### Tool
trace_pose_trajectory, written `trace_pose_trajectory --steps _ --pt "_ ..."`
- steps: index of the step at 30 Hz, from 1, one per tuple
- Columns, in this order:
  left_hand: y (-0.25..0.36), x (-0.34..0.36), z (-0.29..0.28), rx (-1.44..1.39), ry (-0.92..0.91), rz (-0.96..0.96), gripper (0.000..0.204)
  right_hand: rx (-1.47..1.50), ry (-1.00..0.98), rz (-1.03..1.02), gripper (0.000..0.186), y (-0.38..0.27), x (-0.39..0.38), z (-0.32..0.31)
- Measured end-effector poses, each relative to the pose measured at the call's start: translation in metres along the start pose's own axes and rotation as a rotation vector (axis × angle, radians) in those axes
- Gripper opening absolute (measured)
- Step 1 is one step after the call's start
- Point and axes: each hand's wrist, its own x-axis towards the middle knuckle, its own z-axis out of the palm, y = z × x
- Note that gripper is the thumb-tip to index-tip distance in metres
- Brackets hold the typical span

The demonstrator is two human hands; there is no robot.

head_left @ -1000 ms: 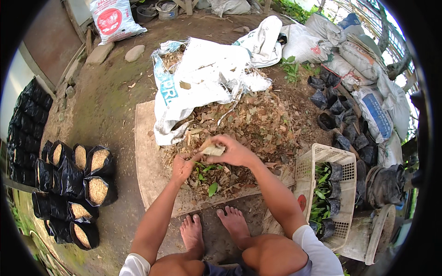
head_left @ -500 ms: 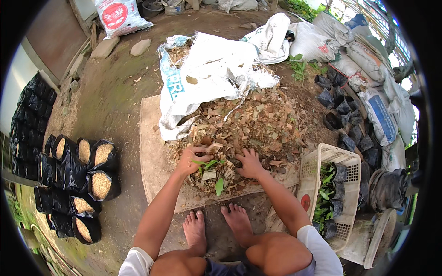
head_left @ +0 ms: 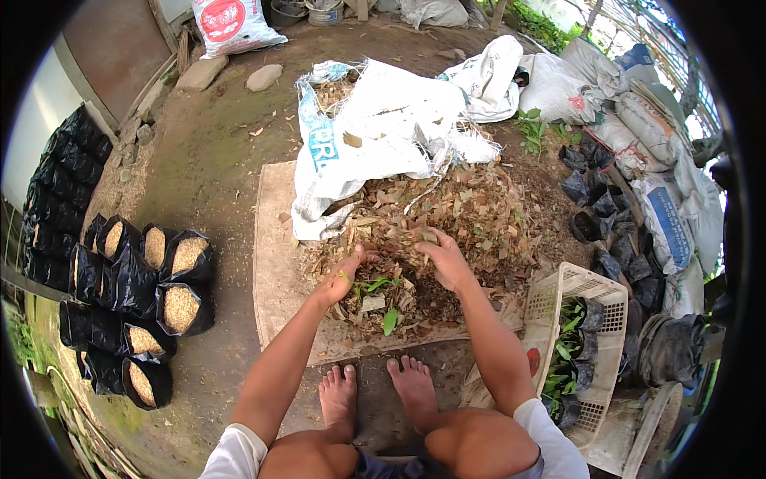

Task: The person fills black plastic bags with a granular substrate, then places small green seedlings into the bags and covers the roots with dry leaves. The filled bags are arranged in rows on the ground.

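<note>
A heap of dry leaf litter [head_left: 471,215] lies on a tan mat [head_left: 275,263] in front of my feet. At the heap's near left side, my left hand [head_left: 341,278] is open, its fingers stretched along the loose leaves. Across from it my right hand [head_left: 448,262] has its thumb and fingers around some dry leaves [head_left: 411,238], slightly blurred. Between and below the hands is a small green-leaved plant [head_left: 377,284], its base hidden in the litter. A single green leaf [head_left: 390,321] lies nearer my feet.
A white woven sack [head_left: 383,120] covers the heap's far part. To the right stands a cream plastic crate [head_left: 550,319] of seedlings in black bags. Husk-filled black bags [head_left: 181,307] are grouped at left. Stuffed sacks [head_left: 666,223] and small black pots [head_left: 586,226] line the right side.
Both hands have moved farther into the heap, away from my feet. My right hand has taken up some dry leaves, and a dark hollow shows beside the green plant.
</note>
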Motion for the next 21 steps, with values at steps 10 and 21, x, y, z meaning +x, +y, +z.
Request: trace_pose_trajectory --steps 10,21 --pt "-0.008 -0.002 -0.007 0.023 -0.029 0.061 0.070 -0.634 -0.234 -0.174 0.024 -0.020 -0.005 0.042" --pt "-0.020 -0.018 0.032 0.317 0.548 0.196 0.034 -0.721 -0.267 -0.235 0.029 -0.001 -0.036 0.011"
